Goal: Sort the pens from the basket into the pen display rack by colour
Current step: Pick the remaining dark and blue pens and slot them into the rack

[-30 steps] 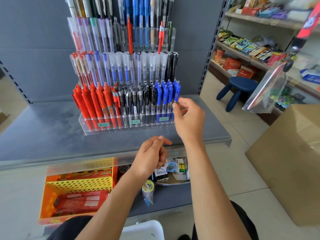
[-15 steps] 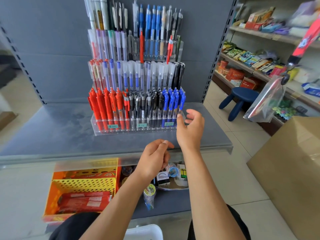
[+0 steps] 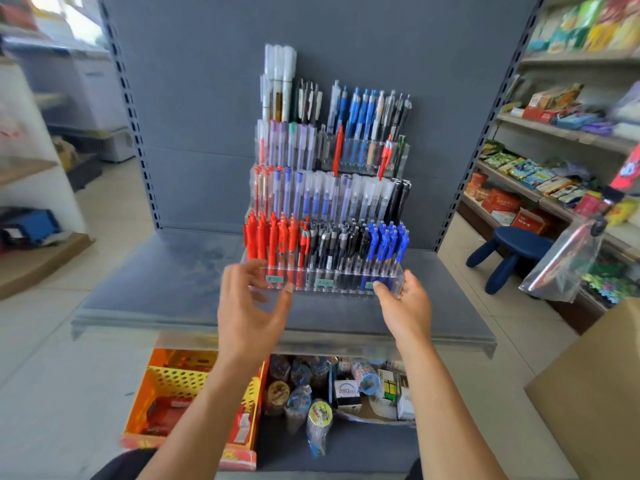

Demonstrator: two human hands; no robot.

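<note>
The clear tiered pen display rack (image 3: pixel 346 285) stands on the grey shelf (image 3: pixel 145 285). Its front row holds red pens (image 3: pixel 270 237) on the left, black pens (image 3: pixel 332 240) in the middle and blue pens (image 3: pixel 388 237) on the right. My left hand (image 3: pixel 252 306) hovers at the rack's front left corner with fingers spread and nothing in it. My right hand (image 3: pixel 405 303) grips the front right corner, thumb on the front face. A yellow perforated basket (image 3: pixel 180 379) sits on the lower shelf, below the left hand; no pens show in it.
Higher tiers hold capped clear pens and mixed blue, white and black pens. Toys and small boxes (image 3: pixel 346 393) fill the lower shelf. A blue stool (image 3: pixel 512 247), a cardboard box (image 3: pixel 595 393) and snack shelves stand to the right.
My left hand rose from below the shelf edge to the rack's front left corner and opened. My right hand dropped from the blue pens to the rack's right corner. The view pulled back.
</note>
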